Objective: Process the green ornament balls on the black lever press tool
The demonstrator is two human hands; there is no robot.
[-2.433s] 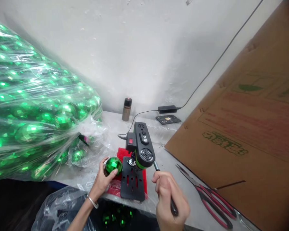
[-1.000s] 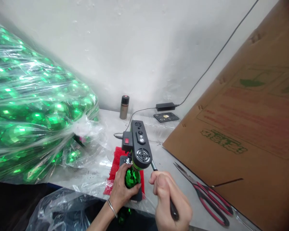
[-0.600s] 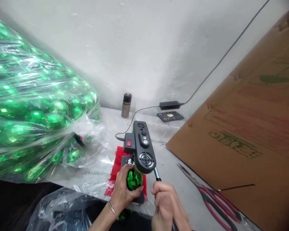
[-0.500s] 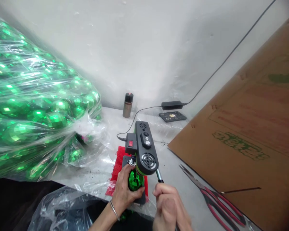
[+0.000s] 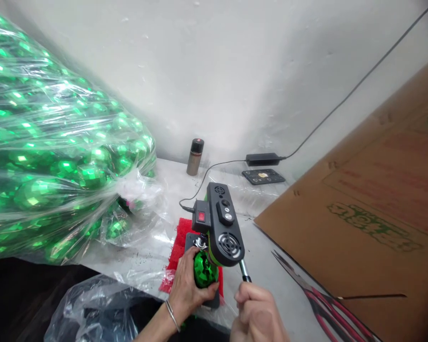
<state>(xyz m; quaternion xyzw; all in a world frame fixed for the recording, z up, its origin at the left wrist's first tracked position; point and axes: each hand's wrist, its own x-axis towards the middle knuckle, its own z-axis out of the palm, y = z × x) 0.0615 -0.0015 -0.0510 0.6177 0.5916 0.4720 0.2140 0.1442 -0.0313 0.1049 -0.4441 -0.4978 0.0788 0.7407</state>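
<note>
My left hand (image 5: 189, 281), with a silver bangle on the wrist, is closed round a shiny green faceted ball ornament (image 5: 205, 270). The ball sits against the lower end of a black belt sander (image 5: 224, 223), which has round vents and a red switch on a side box. A metal lever with a black grip (image 5: 245, 271) sticks out from the machine towards me. My right hand (image 5: 258, 308) is a fist near the end of that grip, fingers wrapped round it. The machine's base rests on a red cloth (image 5: 178, 244).
A large clear bag of green ball ornaments (image 5: 60, 156) fills the left side. Red-handled scissors (image 5: 324, 304) lie by a cardboard box (image 5: 371, 204) on the right. Behind stand a small bottle (image 5: 194, 159), a power adapter (image 5: 262, 159) and a phone (image 5: 264, 176). A loose plastic bag (image 5: 92, 304) hangs at the front left.
The whole view has shifted slightly, so everything appears a little further right. Both hands keep their hold; the ball remains against the machine.
</note>
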